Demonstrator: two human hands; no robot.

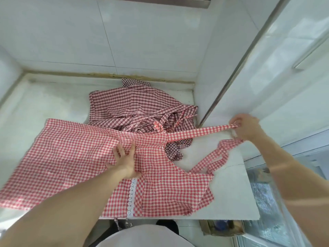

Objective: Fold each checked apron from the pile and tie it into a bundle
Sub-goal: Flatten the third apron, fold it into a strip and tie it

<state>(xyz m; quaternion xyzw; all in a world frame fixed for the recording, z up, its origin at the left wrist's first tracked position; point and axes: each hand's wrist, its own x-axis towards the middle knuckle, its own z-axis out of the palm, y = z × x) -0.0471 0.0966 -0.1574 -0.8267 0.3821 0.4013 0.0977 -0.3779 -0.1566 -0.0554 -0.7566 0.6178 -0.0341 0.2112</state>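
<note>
Strap in right hand

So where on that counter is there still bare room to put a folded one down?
Bare counter lies left of the dark checked pile, up to the back wall. A smaller patch sits at the right front corner, beside the red apron. The middle is crowded with cloth and straps.

Matt checked cotton-like cloth apron with white lace trim, on smooth white countertop; glossy wall tiles.

Apron in front of pile
</note>
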